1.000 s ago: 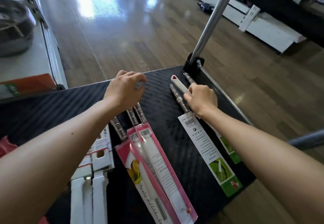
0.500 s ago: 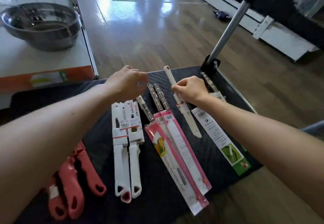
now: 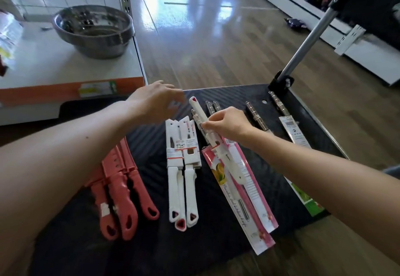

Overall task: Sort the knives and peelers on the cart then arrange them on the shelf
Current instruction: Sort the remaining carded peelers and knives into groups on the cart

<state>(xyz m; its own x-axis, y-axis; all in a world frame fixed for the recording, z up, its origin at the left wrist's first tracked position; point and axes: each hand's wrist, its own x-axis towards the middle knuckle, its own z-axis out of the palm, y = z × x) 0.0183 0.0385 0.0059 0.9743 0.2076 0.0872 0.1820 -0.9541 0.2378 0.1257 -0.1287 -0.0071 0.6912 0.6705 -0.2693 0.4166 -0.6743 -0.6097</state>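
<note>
As right hand (image 3: 229,125) moves, knife (image 3: 231,167) (white) follows leftward.

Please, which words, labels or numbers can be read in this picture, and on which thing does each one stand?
"Stainless steel kitchen knife", in script, likely reading: pink package on the cart.
Red print on the white sheath cards: blurred, unreadable.
Barcode label on the right-hand package: too small.
Shelf-edge tag: blurred.
White knife pinched by the right hand: no readable text.
</note>
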